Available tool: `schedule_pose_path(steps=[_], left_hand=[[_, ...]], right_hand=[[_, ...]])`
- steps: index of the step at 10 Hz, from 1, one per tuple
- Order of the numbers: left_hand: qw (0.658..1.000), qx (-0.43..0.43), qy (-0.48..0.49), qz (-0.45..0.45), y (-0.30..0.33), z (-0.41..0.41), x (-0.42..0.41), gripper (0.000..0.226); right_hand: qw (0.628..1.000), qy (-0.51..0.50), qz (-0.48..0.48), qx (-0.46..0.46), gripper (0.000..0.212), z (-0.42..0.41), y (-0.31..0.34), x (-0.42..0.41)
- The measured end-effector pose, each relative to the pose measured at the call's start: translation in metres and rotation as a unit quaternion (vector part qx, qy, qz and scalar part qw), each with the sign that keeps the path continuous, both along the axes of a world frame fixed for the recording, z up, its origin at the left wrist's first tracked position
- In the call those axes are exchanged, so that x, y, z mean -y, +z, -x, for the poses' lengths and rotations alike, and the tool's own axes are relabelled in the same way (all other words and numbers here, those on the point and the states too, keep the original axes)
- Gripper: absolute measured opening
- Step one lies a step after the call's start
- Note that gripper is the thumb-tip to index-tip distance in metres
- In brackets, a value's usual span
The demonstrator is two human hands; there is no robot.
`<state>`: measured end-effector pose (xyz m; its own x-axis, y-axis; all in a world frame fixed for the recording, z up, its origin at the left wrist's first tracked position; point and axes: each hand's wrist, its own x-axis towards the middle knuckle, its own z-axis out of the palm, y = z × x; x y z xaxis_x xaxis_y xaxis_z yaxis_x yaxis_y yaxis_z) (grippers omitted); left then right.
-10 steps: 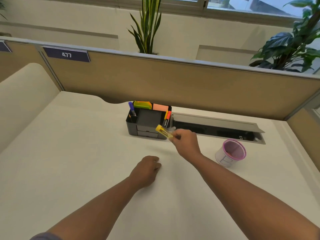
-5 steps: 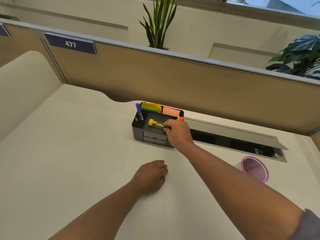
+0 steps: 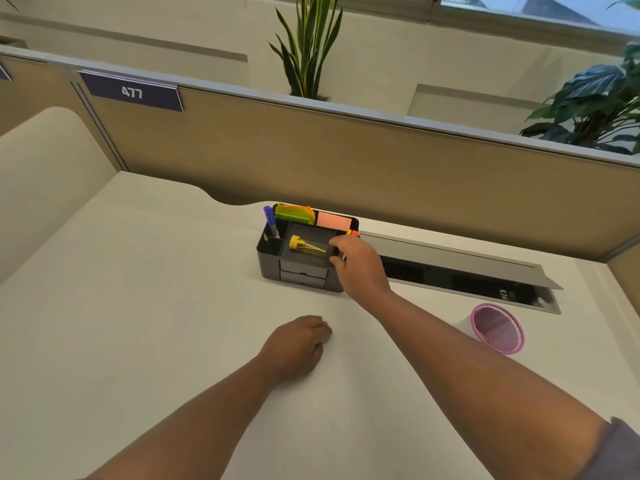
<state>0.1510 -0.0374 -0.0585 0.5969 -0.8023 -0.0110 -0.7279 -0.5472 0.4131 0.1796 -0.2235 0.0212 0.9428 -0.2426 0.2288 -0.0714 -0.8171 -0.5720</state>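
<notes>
A clear tube with a yellow cap (image 3: 306,246) lies on its side in the shallow middle tray of a black desk organizer (image 3: 301,277). My right hand (image 3: 358,268) reaches over the organizer's right end. Its fingertips and thumb pinch the tube's uncapped end. My left hand (image 3: 298,346) rests on the white desk (image 3: 138,341) in front of the organizer, fingers loosely curled, holding nothing. A purple marker (image 3: 271,221), green and pink sticky notes (image 3: 334,220) and an orange marker tip stand in the organizer's other slots.
A pink mesh cup (image 3: 498,329) stands to the right on the desk. Behind my right hand, an open cable tray with a raised grey lid (image 3: 460,259) runs along the back. A tan partition (image 3: 346,161) labelled 477 closes the desk's far side, with plants beyond.
My right hand carried the yellow-capped tube from in front of the organizer up and over it, then lowered it into the middle tray. My left hand stayed on the desk.
</notes>
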Motion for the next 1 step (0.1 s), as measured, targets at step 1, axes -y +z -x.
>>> schedule_pose_path(steps=[1], left_hand=[[1.000,0.007,0.005,-0.012,0.0074,-0.0035,0.0022,0.037]], right_hand=[[1.000,-0.010,0.017,0.002,0.033,0.0172,0.0042,0.0084]])
